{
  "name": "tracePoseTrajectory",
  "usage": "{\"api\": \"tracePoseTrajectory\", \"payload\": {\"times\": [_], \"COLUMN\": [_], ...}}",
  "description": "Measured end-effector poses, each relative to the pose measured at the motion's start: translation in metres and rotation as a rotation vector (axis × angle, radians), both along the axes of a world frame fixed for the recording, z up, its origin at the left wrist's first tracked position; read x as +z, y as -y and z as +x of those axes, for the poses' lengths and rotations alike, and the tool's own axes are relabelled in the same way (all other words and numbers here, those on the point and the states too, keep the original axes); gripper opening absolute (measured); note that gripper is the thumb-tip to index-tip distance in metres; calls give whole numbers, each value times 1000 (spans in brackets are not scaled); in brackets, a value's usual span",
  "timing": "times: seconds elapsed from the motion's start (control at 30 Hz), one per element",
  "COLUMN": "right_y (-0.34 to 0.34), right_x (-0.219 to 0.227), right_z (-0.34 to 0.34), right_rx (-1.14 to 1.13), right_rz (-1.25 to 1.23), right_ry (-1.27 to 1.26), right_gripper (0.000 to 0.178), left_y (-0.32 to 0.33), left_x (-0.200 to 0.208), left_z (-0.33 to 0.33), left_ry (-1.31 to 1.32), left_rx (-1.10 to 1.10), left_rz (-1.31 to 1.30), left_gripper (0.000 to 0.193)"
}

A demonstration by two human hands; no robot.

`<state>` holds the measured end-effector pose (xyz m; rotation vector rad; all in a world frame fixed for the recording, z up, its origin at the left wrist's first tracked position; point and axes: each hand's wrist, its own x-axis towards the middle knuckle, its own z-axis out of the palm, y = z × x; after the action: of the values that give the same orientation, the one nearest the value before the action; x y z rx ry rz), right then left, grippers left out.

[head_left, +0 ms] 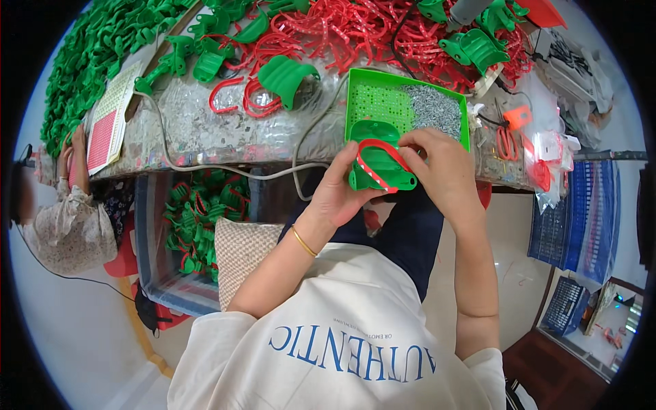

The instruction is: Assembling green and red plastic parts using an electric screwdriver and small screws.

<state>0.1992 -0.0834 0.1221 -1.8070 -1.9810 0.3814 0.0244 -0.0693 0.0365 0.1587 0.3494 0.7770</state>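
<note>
In front of my body, my left hand (336, 188) is closed round the left side of a green moulded plastic part (386, 174), thumb at its edge. A curved red plastic strip with white tooth-like marks (364, 169) loops over the part's ribbed face. My right hand (441, 164) is at the right side, its thumb and fingers drawn together by the strip's right end; the fingertips are partly hidden. Just behind both hands, a bright green tray (350, 96) on the table holds small silvery metal pieces (437, 109) in its right part.
Red strips (328, 31) and green parts (283, 78) lie heaped across the table (198, 133). A grey cable (225, 171) crosses its front edge. At lower left, a bin (154, 253) holds green-and-red pieces. Another person's hand (78, 154) is by a sheet at far left.
</note>
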Motion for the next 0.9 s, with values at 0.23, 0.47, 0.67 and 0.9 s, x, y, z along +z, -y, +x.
{"api": "tracePoseTrajectory", "payload": {"times": [0.23,0.47,0.67,0.9], "right_y": [-1,0,-1,-1], "right_x": [-4,-10,-28,-46], "right_z": [-6,-2,-5,-3], "right_rx": [-32,-53,-210,-245], "right_rz": [-139,-191,-236,-267], "right_ry": [-63,-270,-703,-857], "right_gripper": [18,16,15,14], "left_y": [6,7,3,3], "left_x": [0,-15,-19,-10], "left_z": [2,0,0,1], "left_ry": [-68,-6,-17,-68], "left_rx": [56,100,137,146], "left_rz": [171,233,261,323], "left_gripper": [60,73,79,88]}}
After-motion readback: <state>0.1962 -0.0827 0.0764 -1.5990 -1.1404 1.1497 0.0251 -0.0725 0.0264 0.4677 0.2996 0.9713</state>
